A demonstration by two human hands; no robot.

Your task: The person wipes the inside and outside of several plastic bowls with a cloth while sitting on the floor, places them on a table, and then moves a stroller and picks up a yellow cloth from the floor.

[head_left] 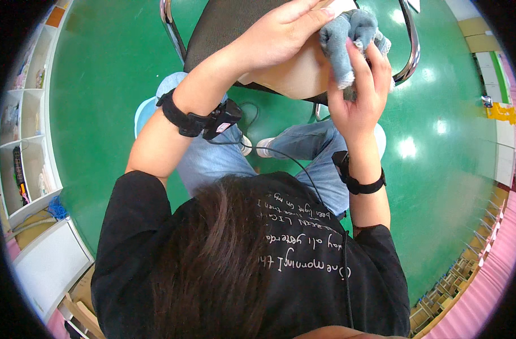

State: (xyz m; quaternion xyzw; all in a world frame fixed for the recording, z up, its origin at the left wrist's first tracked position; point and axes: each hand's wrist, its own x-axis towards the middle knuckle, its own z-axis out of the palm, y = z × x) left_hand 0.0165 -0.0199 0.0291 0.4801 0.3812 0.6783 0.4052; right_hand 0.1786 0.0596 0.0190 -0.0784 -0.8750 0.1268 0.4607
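Note:
At the top, slightly right of centre, my right hand (362, 93) has its fingers curled around a grey-blue cloth piece (340, 48). The cloth has thick, finger-like folds and frayed whitish ends. A smooth beige item (294, 76) lies beneath, over the chair seat; its kind I cannot make out. Across its upper part lies my left hand (277, 35), fingers stretched, the thumb reaching close to the cloth. The left fingertips run out past the top edge. Something white (341, 7) shows beside that thumb.
A dark-seated chair (218, 28) with chrome armrests (409, 45) stands before me. A black device (221, 118) is strapped to my left wrist, and a black cable (280, 152) runs across my lap. White shelves (34, 113) line the left; pink drapery (473, 294) hangs at the right.

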